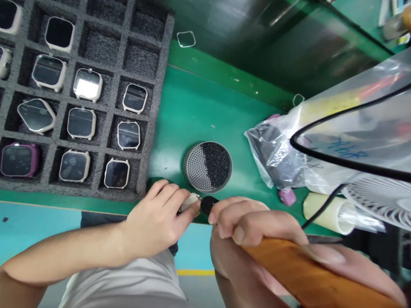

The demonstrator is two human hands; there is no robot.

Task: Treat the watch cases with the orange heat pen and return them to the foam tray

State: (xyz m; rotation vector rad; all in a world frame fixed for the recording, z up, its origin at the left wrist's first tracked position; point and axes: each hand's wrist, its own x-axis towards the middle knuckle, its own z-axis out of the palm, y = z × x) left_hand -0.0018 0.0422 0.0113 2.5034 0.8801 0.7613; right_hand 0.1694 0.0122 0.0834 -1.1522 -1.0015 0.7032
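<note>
My left hand [158, 219] is closed on a small pale watch case [190, 202], mostly hidden by the fingers, at the bench's front edge. In my right hand [257, 218] is a screwdriver with a thick orange body [289, 267] and a black nose [208, 205]. Its thin tip meets the watch case or stops just short of it; I cannot tell which. Just beyond both hands stands a round dimpled dish [196, 169], its right half covered with tiny black screws [217, 164].
At left, a grey foam tray [146, 128] holds several watches in compartments, mostly pale, one purple [19, 160]. To the right lie a clear plastic bag [321, 141], a black cable [346, 160], a tape roll [324, 214] and a white fan [379, 201]. A thin frame [186, 39] lies at the back.
</note>
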